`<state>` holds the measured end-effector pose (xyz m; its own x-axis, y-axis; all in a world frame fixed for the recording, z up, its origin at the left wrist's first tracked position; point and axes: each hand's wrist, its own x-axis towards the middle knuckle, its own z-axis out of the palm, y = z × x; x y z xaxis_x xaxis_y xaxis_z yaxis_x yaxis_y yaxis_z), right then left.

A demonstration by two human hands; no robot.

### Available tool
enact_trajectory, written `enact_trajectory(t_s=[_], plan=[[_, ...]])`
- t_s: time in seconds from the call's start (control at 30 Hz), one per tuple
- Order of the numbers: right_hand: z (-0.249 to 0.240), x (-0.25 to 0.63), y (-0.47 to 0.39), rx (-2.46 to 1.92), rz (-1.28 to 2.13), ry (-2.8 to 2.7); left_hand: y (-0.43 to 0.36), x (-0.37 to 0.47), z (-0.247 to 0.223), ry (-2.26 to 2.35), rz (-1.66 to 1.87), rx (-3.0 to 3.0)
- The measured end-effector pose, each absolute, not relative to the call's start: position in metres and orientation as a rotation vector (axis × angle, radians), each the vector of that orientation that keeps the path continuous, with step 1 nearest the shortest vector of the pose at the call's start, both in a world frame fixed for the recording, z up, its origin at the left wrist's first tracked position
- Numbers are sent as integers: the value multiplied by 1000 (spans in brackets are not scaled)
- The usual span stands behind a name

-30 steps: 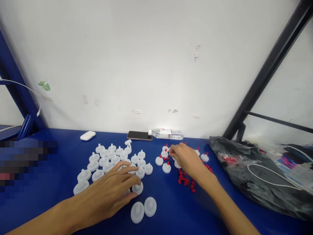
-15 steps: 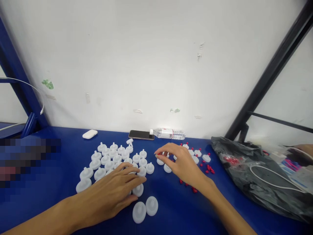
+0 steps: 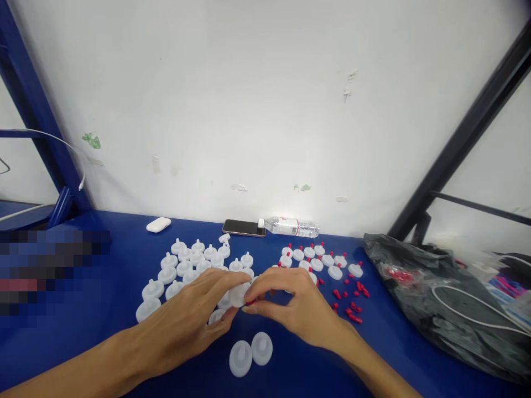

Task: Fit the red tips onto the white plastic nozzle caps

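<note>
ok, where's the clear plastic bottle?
In the head view, the bottle lies just right of centre, at the back edge of the blue tabletop by the white wall, its cap at the right end of the black-screened phone.

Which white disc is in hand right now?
The disc held by the left hand, beside the red cap pinched in the right hand; the other visible discs rest on the blue table.
</note>
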<state>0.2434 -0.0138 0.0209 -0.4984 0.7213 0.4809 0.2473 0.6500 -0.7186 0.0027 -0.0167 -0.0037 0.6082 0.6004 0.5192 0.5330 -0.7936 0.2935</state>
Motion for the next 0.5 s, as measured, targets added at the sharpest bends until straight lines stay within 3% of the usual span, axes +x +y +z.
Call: enact_trajectory(t_s=[0.27, 0.5], plan=[[13, 241, -11, -623, 650, -2073, -17, 3, -7, 878, 982, 2778], [20, 240, -16, -728, 911, -1964, -19, 4, 0, 785, 1165, 2863]])
